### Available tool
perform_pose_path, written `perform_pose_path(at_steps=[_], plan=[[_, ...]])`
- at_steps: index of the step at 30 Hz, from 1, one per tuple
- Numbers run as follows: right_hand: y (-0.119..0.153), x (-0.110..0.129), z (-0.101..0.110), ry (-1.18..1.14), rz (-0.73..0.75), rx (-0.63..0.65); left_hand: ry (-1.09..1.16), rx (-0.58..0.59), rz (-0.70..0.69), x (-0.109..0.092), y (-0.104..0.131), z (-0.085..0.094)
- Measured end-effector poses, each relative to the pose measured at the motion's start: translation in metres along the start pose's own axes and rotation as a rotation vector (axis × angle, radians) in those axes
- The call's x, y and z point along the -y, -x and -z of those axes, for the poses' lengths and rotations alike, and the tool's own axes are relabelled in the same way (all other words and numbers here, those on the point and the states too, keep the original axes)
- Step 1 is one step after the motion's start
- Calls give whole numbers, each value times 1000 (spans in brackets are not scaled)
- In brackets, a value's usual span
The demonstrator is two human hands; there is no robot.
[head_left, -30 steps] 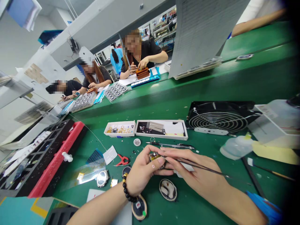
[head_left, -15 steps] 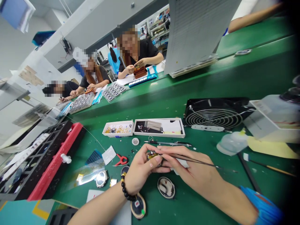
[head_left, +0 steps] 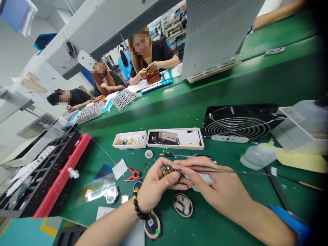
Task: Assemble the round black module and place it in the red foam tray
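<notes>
Around a small round watch case [head_left: 168, 170] with its inner parts exposed, my left hand [head_left: 153, 186] is closed, the thumb along the near side. My right hand [head_left: 220, 188] pinches metal tweezers [head_left: 225, 170]; their tips meet the watch case's edge, partly hidden by fingers. Something whitish [head_left: 203, 182] shows beneath the right palm. Just below the hands, a round watch part with a shiny inside [head_left: 182, 205] lies on the green table. Beside my left wrist rests a dark disc with a pale rim [head_left: 152, 223], bearing a red-marked label and a green spot.
Two white trays [head_left: 175, 147] of small parts stand beyond the hands, with a pen [head_left: 176, 155] before them. Red-handled pliers [head_left: 133, 174] and a silver watch [head_left: 112, 194] lie left. A black fan [head_left: 238, 119] and a plastic bottle [head_left: 258, 157] stand right. Several co-workers sit across.
The view has shifted slightly. The tweezers lie flatter, pointing farther right at their rear end. A co-worker across the table has raised a hand from an orange block. My left hand keeps its hold.
</notes>
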State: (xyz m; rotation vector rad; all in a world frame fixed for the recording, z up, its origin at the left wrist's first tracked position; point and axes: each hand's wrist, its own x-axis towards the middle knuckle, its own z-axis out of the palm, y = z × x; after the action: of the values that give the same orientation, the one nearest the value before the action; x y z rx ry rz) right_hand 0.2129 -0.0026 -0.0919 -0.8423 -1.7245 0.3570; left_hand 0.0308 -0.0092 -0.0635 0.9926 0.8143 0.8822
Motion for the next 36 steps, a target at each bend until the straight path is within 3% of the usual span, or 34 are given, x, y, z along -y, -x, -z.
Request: perform_pose_path(at_steps=[21,28,36], plan=[[-1,4,0,57,-4,42,-104,-77,4,1,2,-5],[5,1,-3,52,57,47,-154,-97,2,2,1,-2],[8,-2,-6,53,81,38,-91,-97,15,4,0,-2]])
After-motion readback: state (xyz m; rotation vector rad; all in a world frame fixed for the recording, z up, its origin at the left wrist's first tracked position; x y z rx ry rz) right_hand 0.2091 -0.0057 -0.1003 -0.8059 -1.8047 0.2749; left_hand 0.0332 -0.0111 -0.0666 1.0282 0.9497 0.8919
